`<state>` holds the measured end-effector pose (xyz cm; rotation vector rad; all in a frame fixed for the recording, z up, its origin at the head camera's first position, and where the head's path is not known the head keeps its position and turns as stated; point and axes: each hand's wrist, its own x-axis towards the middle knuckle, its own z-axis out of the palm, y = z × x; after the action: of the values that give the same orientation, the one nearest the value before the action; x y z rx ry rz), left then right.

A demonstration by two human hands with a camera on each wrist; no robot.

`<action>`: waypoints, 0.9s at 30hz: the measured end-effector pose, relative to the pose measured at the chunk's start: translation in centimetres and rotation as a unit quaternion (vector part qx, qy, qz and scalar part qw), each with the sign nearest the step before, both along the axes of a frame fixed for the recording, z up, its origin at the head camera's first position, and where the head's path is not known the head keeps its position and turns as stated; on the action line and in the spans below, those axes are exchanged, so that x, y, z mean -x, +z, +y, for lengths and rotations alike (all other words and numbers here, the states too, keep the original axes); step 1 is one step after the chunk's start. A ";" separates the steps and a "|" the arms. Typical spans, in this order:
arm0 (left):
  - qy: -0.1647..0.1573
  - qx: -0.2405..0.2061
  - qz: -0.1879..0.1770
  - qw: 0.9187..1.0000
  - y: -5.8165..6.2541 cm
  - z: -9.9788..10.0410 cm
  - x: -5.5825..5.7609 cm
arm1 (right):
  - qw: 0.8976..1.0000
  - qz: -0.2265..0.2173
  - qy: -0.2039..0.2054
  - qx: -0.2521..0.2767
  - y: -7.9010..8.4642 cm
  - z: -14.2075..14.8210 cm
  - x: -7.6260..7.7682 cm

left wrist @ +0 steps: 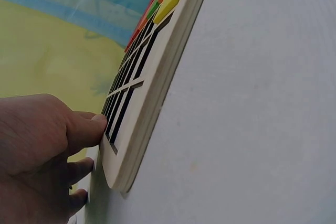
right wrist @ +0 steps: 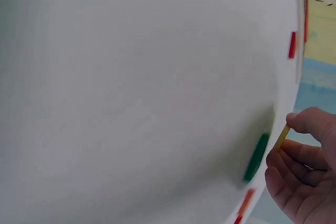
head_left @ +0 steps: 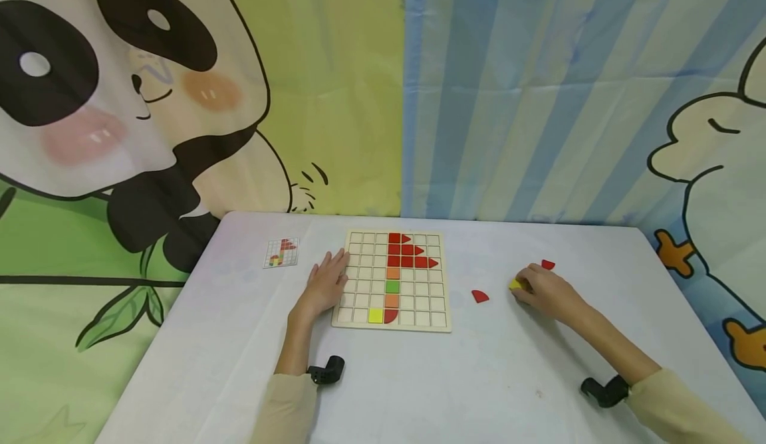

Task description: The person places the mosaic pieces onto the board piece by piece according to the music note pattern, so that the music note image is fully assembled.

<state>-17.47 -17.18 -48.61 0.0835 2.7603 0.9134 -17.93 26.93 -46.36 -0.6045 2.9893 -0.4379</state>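
A wooden grid board (head_left: 365, 298) lies on the table, with red, orange, green and yellow tiles set in it. My left hand (head_left: 326, 283) rests at the board's left edge, fingers extended; in the left wrist view its thumb (left wrist: 86, 129) touches the rim. To the right of the board, my right hand (head_left: 547, 290) pinches a small yellow tile (right wrist: 281, 138) between thumb and fingers. Close to that hand lie a green tile (right wrist: 256, 158) and an orange tile (right wrist: 245, 202), both hidden from the head view. A red tile (head_left: 547, 264) sits just beyond the hand.
Between the board and my right hand lies a red quarter-round tile (head_left: 480, 296). A small printed pattern card (head_left: 280, 252) is left of the board. The white table (head_left: 419, 391) meets a cartoon-printed curtain (head_left: 341, 98) at its back edge.
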 end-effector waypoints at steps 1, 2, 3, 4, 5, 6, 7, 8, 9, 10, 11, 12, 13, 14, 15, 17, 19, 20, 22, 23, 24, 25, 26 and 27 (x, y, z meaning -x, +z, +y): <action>0.000 -0.002 0.001 1.000 -0.1 0.0 0.0 | 1.000 -0.013 -0.006 0.009 0.3 -0.5 0.0; 0.002 -0.004 0.002 1.000 -0.1 -0.1 0.0 | 1.000 -0.022 -0.010 0.020 0.5 -1.2 -0.1; 0.002 -0.004 0.000 1.000 -0.2 -0.1 0.0 | 0.999 -0.031 -0.013 0.030 0.8 -2.0 -0.2; 0.002 -0.004 0.000 1.000 -0.2 -0.1 0.0 | 0.998 -0.037 -0.012 0.040 1.1 -3.0 -0.3; 0.002 -0.004 -0.002 1.000 -0.3 -0.1 0.0 | 0.998 -0.037 -0.007 0.046 1.3 -4.1 -0.4; 0.004 -0.004 -0.002 1.000 -0.3 -0.2 -0.1 | 0.998 -0.033 0.003 0.053 1.5 -5.2 -0.6; 0.004 -0.004 -0.003 1.000 -0.3 -0.2 -0.1 | 0.998 -0.026 0.016 0.061 1.6 -6.3 -0.8; 0.004 -0.003 -0.003 1.000 -0.3 -0.2 -0.1 | 0.997 -0.024 0.029 0.069 1.9 -7.5 -0.9; 0.003 -0.003 -0.001 1.000 -0.4 -0.2 -0.1 | 0.996 -0.026 0.042 0.076 2.1 -8.8 -1.1; 0.003 -0.002 0.000 1.000 -0.4 -0.2 -0.1 | 0.994 -0.025 0.058 0.083 2.3 -10.0 -1.3; 0.004 -0.003 0.000 1.000 -0.4 -0.2 -0.1 | 0.993 -0.026 0.075 0.090 2.6 -11.2 -1.4; 0.003 -0.003 0.001 1.000 -0.4 -0.2 -0.1 | 0.991 -0.028 0.092 0.095 2.8 -12.5 -1.6; 0.003 -0.005 0.003 1.000 -0.4 -0.2 -0.1 | 0.988 -0.029 0.110 0.101 3.0 -13.7 -1.7; 0.003 -0.007 0.004 1.000 -0.4 -0.2 -0.1 | 0.986 -0.034 0.126 0.106 3.2 -14.9 -1.8; 0.004 -0.009 0.005 1.000 -0.4 -0.2 0.0 | 0.983 -0.034 0.143 0.107 3.2 -16.0 -1.8; 0.004 -0.010 0.004 1.000 -0.4 -0.1 0.0 | 0.979 -0.037 0.171 0.107 3.1 -18.0 -1.8; 0.004 -0.011 0.005 1.000 -0.5 -0.1 0.1 | 0.975 -0.032 0.195 0.107 2.7 -19.5 -1.7; 0.004 -0.010 0.004 1.000 -0.5 -0.1 0.1 | 0.973 -0.031 0.202 0.104 2.5 -20.1 -1.6; 0.004 -0.008 0.006 1.000 -0.5 -0.1 0.2 | 0.972 -0.024 0.212 0.101 2.1 -21.1 -1.5; 0.004 -0.007 0.007 1.000 -0.5 -0.1 0.2 | 0.972 -0.021 0.213 0.099 1.9 -21.4 -1.4; 0.004 -0.006 0.008 1.000 -0.4 -0.2 0.2 | 0.972 -0.020 0.213 0.096 1.8 -21.8 -1.3; 0.005 -0.005 0.009 1.000 -0.4 -0.2 0.2 | 0.973 -0.023 0.211 0.094 1.6 -22.0 -1.2; 0.006 -0.005 0.008 1.000 -0.3 -0.1 0.2 | 0.973 -0.026 0.209 0.091 1.5 -22.1 -1.1; 0.006 -0.004 0.007 1.000 -0.3 -0.1 0.1 | 0.974 -0.031 0.208 0.087 1.3 -22.3 -1.1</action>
<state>-17.62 -17.30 -48.89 0.0756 2.7734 0.9299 -16.85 4.66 -45.02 -1.1746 2.6762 -0.6696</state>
